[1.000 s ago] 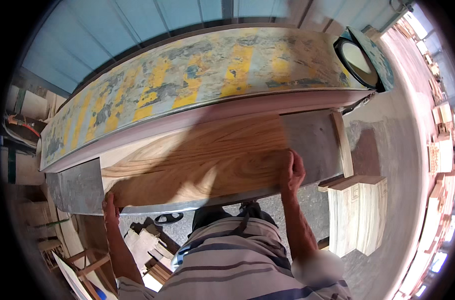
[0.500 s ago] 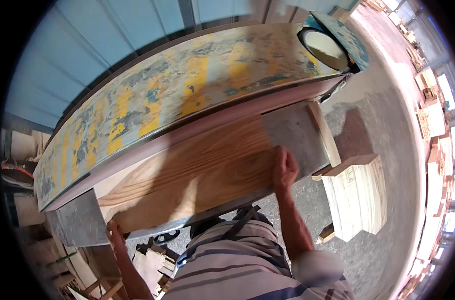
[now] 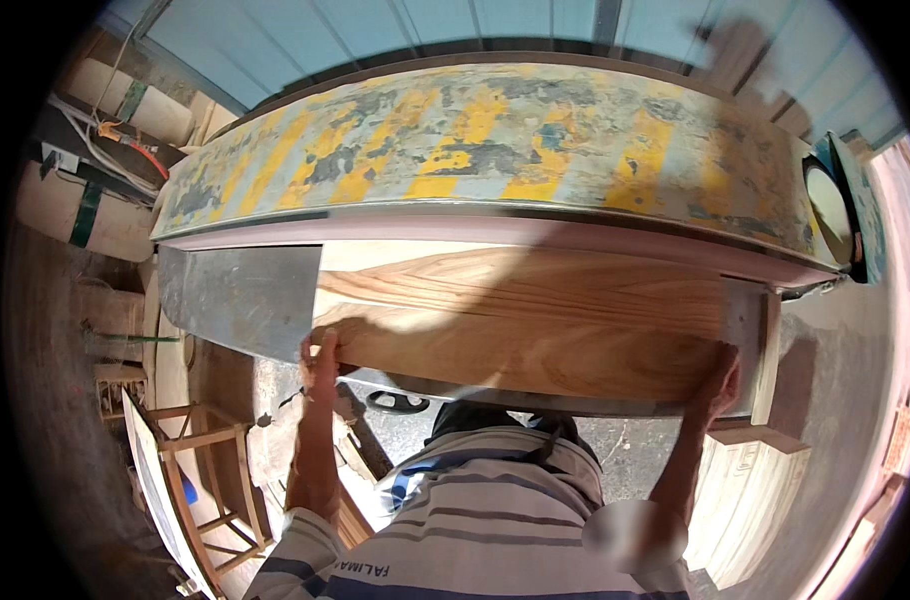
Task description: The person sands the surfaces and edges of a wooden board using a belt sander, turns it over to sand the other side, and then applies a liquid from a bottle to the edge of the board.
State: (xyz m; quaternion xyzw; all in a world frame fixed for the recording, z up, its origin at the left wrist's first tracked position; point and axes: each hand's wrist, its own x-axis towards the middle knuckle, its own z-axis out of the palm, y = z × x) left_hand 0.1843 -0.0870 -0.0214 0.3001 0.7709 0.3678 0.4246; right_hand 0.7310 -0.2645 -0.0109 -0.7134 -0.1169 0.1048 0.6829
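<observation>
A wide wooden board [image 3: 515, 320] with bold wavy grain lies flat on a grey metal table [image 3: 240, 290]. Its far edge runs along a pinkish sanding belt [image 3: 515, 232]. My left hand [image 3: 323, 350] grips the near left corner, with the fingers bent over the edge. At the near right corner my right hand [image 3: 717, 380] is closed on the board, its fingers partly in shade. A shadow covers much of the board's right side.
Behind the belt is a worn cover [image 3: 465, 140] with yellow stripes, with a round drum [image 3: 830, 210] at its right end. A wooden strip [image 3: 767, 360] edges the table's right end. Stacked pale boards [image 3: 745, 500] stand below it; a wooden frame [image 3: 210, 480] stands at lower left.
The view has turned, so the machine now lies level across it. Along the table the board has shifted right, nearer the wooden strip, with both hands still at its near corners.
</observation>
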